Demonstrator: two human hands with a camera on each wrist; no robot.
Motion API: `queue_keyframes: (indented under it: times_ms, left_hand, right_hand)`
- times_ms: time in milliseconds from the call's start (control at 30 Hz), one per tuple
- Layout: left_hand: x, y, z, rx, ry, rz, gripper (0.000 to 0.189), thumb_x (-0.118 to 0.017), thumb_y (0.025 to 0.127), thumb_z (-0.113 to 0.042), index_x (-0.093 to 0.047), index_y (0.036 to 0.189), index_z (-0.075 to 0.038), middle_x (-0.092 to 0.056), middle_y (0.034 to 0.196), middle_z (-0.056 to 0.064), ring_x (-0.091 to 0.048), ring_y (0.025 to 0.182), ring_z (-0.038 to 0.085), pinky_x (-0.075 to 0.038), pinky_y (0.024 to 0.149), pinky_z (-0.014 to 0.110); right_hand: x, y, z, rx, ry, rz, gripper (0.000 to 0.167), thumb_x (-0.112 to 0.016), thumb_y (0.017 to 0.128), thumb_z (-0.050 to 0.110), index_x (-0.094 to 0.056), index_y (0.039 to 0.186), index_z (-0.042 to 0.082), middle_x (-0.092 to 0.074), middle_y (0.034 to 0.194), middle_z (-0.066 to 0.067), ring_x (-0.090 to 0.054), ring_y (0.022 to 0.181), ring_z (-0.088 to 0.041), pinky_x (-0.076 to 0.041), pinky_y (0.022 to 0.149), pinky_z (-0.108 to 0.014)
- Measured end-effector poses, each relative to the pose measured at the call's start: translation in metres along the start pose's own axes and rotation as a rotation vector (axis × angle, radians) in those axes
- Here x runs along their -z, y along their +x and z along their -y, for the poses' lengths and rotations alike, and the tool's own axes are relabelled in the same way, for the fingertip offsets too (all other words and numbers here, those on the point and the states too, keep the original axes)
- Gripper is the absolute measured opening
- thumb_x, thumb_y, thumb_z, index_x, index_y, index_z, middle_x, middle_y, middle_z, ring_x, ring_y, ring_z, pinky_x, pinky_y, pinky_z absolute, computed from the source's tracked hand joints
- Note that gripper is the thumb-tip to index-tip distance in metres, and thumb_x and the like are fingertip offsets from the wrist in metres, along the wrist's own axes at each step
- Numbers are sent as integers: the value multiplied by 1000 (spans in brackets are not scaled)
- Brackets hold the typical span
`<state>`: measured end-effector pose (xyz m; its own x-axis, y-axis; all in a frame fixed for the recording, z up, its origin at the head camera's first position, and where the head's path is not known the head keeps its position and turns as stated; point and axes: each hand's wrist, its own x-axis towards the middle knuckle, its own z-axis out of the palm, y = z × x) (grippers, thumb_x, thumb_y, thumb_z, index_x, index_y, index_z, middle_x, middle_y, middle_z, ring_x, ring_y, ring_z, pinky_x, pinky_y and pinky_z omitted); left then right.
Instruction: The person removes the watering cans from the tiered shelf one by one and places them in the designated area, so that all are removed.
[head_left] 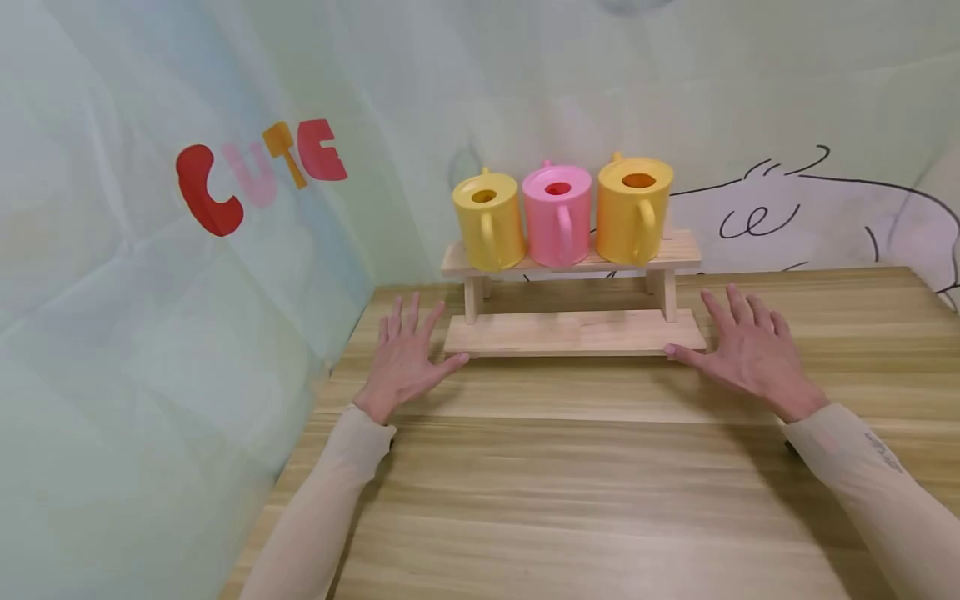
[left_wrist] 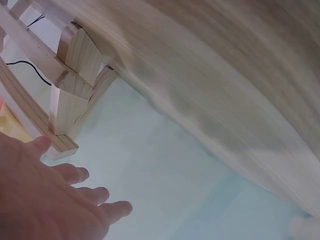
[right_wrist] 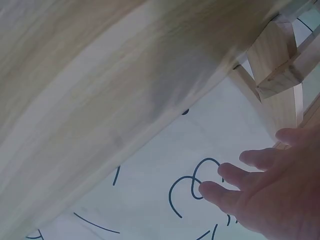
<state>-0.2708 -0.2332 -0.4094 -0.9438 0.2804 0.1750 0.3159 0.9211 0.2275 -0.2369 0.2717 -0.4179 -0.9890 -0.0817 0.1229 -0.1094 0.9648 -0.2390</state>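
Observation:
A small two-tier wooden rack (head_left: 577,333) stands at the back of the table. On its upper shelf sit a yellow mug (head_left: 504,227), a pink mug (head_left: 546,229) and a larger orange-yellow mug (head_left: 615,221), side by side with handles facing forward. My left hand (head_left: 403,358), fingers spread, is beside the rack's left end, its thumb near the lower shelf's front corner. At the right end, my right hand (head_left: 750,354) is spread as well, and its thumb overlaps the lower shelf's corner. Neither hand holds anything. Both wrist views show straight fingers alongside the rack's end.
The wood-grain table (head_left: 555,492) stretches forward from the rack. Behind and to the left hangs a pale cloth (head_left: 187,350) with coloured letters (head_left: 318,150) spelling CUTE. Black line drawings (head_left: 757,221) mark the backdrop at right.

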Motion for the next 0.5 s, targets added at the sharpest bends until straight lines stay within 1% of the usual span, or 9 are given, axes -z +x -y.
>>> queue_keyframes:
  times_ms: [167, 267, 400, 500]
  left_hand:
    - [1, 0, 1, -6, -7, -7, 102, -62, 96, -76, -27, 175, -21, -7, 183, 24, 2, 171, 51, -7, 139, 77]
    - [2, 0, 1, -17, -17, -35, 101, -64, 95, -74, -32, 173, -19, -12, 182, 25, -5, 170, 52, -11, 138, 78]
    - [4, 1, -3, -28, -60, -94, 98, -73, 92, -67, -39, 168, -15, -24, 178, 26, -23, 164, 54, -25, 135, 77]
    - [4, 2, -7, -19, -110, -120, 99, -77, 90, -65, -42, 166, -13, -33, 175, 24, -34, 158, 52, -39, 129, 73]
  right_hand:
    - [3, 0, 2, -17, 35, 3, 119, -57, 94, 87, -21, 173, 5, -14, 175, -39, -19, 155, -69, -21, 124, -88]
    - [8, -2, 4, -35, 79, -15, 118, -59, 95, 84, -22, 172, 2, -15, 175, -40, -21, 153, -70, -23, 122, -89]
    - [18, -4, 11, -67, 171, -88, 113, -65, 95, 77, -30, 167, -2, -29, 168, -40, -29, 148, -69, -32, 117, -88]
    - [27, -5, 18, -95, 274, -136, 106, -67, 98, 72, -35, 164, -5, -37, 162, -41, -32, 147, -66, -36, 116, -85]
